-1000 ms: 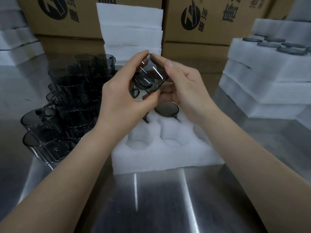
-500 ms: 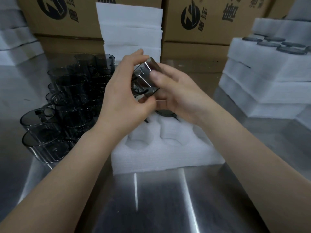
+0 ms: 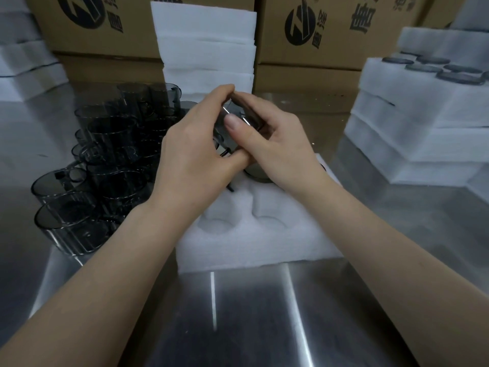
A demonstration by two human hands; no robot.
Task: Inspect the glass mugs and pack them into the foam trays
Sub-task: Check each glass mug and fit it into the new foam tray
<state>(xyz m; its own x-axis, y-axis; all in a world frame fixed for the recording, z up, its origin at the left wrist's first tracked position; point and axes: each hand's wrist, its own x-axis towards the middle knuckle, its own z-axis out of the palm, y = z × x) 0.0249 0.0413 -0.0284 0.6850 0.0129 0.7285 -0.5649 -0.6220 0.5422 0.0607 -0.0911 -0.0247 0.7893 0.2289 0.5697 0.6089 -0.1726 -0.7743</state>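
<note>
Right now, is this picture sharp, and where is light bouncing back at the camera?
Head view: bright glare streaks run down the steel table; small glints sit on the mug gripped by the left hand and right hand; the whole frame is slightly soft; the wide lens tilts the foam stack at the right edge.

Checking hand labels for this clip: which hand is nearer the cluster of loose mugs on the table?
Left. The left hand is next to the loose mugs, at their right edge; the right hand is farther right, beyond the held mug.
</note>
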